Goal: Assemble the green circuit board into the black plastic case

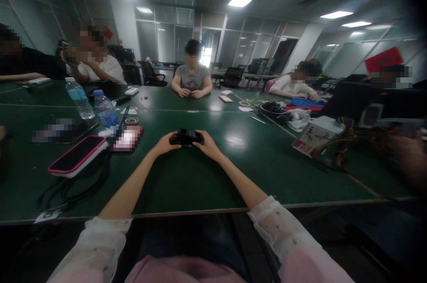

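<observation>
Both my arms stretch forward over the green table (167,185). Between my hands is a small black box-like device (187,137), held near the middle of the tabletop. The fingers of my left hand (166,144) grip its left end, with the thumb along the near side. On its right end, my right hand (207,144) has thumb and fingers closed around it. The device is too dark and small for me to make out its exact kind. Its underside is hidden, so I cannot tell whether it touches the table.
To the left stand two water bottles (106,109), near a pink-rimmed white device (78,156), black cables (90,187) and a tape roll (131,121). On the right are a metal box with wires (315,136), a pen (258,120) and a blue cloth (298,102). Several people sit around the table.
</observation>
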Demonstrator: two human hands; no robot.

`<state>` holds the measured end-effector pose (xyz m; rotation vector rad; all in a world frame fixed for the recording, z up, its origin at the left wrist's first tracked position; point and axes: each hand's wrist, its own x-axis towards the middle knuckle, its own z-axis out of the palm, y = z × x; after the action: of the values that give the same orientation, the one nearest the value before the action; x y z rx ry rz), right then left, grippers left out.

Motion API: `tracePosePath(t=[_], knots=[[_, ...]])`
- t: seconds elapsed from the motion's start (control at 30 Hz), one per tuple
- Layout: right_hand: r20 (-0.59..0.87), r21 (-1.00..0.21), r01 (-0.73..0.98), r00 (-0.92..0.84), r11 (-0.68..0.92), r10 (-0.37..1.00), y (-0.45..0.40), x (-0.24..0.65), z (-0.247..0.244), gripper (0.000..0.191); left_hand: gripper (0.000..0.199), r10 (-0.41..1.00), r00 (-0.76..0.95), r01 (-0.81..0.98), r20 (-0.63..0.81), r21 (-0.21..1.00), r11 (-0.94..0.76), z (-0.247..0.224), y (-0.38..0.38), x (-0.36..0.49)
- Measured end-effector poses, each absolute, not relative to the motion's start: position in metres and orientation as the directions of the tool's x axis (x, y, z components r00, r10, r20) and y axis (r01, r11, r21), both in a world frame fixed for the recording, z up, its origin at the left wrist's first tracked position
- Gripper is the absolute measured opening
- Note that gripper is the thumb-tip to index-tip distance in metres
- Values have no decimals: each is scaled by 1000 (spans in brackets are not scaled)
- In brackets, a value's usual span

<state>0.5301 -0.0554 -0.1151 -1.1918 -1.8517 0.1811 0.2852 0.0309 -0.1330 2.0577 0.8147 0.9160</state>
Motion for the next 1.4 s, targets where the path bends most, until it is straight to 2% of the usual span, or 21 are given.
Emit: tracePosePath(t=[0.17,0.47,0.67,0.9,1.07,1.2,1.4], knots=[[576,-546,661,-150,515,803,-54,534,-116,53,80,752,553,245,357,793,-557,-132,30,285],[593,-391,766,-215,511,776,-60,534,-104,56,79,735,565,274,375,755,-596,-129,28,285],[582,-534,670,-153,517,799,-53,544,-106,49,81,735,581,267,350,771,-578,-130,28,285],[522,-705,538,-48,463,851,-48,549,-119,52,83,748,584,314,316,762,-567,-132,31,285],[563,-678,554,-31,484,826,-44,547,-121,53,81,755,582,331,301,760,-559,-132,30,285],[531,-702,549,-21,454,847,-44,547,-121,53,80,748,589,335,306,749,-571,-130,28,285],[586,-606,633,-54,481,809,-49,544,-118,53,80,753,585,360,301,735,-574,-128,27,285]])
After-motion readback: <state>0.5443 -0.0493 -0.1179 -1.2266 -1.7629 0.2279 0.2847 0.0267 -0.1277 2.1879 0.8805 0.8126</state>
